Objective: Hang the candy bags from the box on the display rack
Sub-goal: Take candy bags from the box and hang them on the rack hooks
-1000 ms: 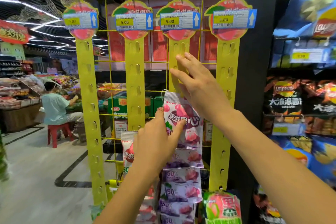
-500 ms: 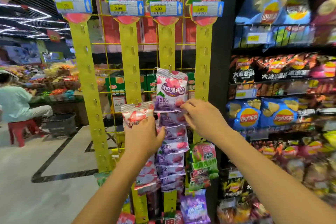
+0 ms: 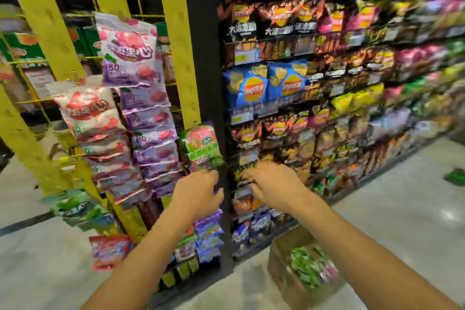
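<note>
While the picture is smeared by blur, I log what I can make out:
Left hand (image 3: 198, 192): I see it low before the display rack (image 3: 176, 33), fingers curled at the bottom edge of a green candy bag (image 3: 202, 145); I cannot tell whether it grips the bag or only touches it.
Right hand (image 3: 273, 185): just beside the left, fingers bent downward, apart from the green bag; I cannot tell whether it has hold of anything.
Purple candy bags (image 3: 141, 88): hanging in an overlapping column on the rack, up and left of my left hand.
Red candy bags (image 3: 93, 118): a second column further left.
Box (image 3: 297, 274): on the floor (image 3: 402, 221) below my right forearm, with green bags inside.
Chip shelves (image 3: 327, 70): right of the rack.
</note>
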